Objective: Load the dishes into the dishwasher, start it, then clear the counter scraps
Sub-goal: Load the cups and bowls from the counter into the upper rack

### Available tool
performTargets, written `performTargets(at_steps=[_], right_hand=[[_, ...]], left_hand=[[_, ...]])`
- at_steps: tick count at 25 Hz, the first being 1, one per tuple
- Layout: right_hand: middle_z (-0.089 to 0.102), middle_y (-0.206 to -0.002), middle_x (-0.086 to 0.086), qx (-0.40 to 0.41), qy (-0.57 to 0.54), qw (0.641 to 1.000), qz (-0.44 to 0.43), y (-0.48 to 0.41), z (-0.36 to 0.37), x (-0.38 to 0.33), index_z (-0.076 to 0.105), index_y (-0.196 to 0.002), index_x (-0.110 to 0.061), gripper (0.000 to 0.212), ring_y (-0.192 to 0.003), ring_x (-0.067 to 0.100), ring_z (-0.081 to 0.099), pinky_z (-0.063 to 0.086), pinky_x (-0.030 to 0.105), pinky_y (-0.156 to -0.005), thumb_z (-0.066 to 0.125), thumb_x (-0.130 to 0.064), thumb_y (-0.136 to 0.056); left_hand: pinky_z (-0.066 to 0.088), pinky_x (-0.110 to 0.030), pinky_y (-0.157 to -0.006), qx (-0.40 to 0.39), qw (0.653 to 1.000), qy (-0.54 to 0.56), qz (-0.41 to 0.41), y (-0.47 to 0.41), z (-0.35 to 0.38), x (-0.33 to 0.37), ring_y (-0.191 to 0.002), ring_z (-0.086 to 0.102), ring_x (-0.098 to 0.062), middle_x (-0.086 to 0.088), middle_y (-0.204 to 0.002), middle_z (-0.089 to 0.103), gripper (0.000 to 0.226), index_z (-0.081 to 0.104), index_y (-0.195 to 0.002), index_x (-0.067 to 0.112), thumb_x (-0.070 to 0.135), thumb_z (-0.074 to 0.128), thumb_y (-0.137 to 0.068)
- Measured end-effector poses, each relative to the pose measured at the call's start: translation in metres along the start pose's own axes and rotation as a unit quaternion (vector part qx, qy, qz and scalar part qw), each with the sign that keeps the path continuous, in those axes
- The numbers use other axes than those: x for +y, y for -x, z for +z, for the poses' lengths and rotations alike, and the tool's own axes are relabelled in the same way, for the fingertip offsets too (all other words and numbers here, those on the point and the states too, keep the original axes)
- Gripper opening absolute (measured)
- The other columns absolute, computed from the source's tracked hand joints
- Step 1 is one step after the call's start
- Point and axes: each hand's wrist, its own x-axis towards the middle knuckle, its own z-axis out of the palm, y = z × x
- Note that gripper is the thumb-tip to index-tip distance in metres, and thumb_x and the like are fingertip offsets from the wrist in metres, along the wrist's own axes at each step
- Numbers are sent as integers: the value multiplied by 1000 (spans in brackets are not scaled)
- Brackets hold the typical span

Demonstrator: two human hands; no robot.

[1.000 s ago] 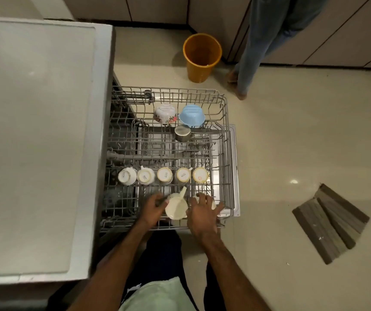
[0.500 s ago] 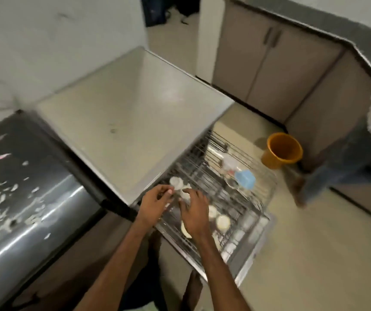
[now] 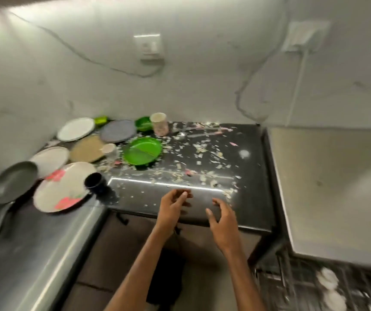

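feed is motion-blurred, edges worst. surroundings first: white wall with a socket plate [image 3: 149, 47] and a thin cable [image 3: 104, 63] drooping toward it; steel surface [image 3: 34, 243] along my left; grey appliance top [image 3: 337, 187] on the right, butted against the black counter [image 3: 250, 176]. under that top, at lower right, i make out a wire rack [image 3: 296, 286] with pale cups [image 3: 328, 277], too smeared to count. nothing lies between the hands and the dishes except scattered scraps [image 3: 202, 151], pale and pinkish flakes spread over most of the counter, thickest toward the back and middle. the dishes cluster at the counter's left and back: green divided plate [image 3: 142, 151] nearest centre, dark mug [image 3: 95, 182] touching the rim of a floral plate [image 3: 63, 187], grey pan [image 3: 12, 181] at far left, several plain plates behind, a small white cup [image 3: 109, 148], a green bowl [image 3: 143, 123] just beside a patterned tumbler [image 3: 159, 123] at the wall. left hand [image 3: 172, 209] and right hand [image 3: 221, 218] hover over the counter's front edge, apart, fingers loosely bent, both empty.
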Motion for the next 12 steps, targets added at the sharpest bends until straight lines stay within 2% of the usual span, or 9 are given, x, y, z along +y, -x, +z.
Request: performTargets(at_steps=[4,7,9,10,12], right_hand=[[62,-125,1,-102,21,994,-42,-32,76,-50,61,-127,-15,37,-119,18,54,42,32,-105,67,-26,-93],[61,-127,2,-189,58,978,-72,-63,138,-92,60,-127,-15,37,-120,18,53,41,32,-106,67,-26,-93],[61,-125,-1,-213,48,974,-67,-80,175,-116,60,-126,-17,36,-118,14,55,43,32,-104,67,-28,-93],[62,-122,-3,-208,25,976,-55,-86,193,-124,61,-125,-19,35,-115,12,56,46,31,-102,67,-29,-93],[64,-117,-6,-191,-23,981,-24,-94,227,-137,62,-122,-21,31,-110,11,61,50,31,-96,67,-28,-93]], left_hand=[[52,-24,-53,122,991,62,0,-27,-106,-7,-70,67,-15,-6,-96,74,14,68,-106,12,12,55,-100],[53,-25,-51,231,968,90,-23,-58,-184,-19,-73,65,-16,-12,-100,71,15,65,-111,9,10,56,-99],[55,-34,-67,331,943,35,-23,-80,-230,-25,-92,65,-24,-15,-110,67,26,62,-117,6,19,65,-94],[52,-39,-82,361,931,-52,-14,-92,-251,-27,-106,61,-29,-15,-117,64,38,60,-120,7,27,72,-89],[36,-43,-108,334,907,-256,-2,-113,-285,-32,-133,43,-32,-14,-140,49,72,53,-133,9,39,83,-75]])
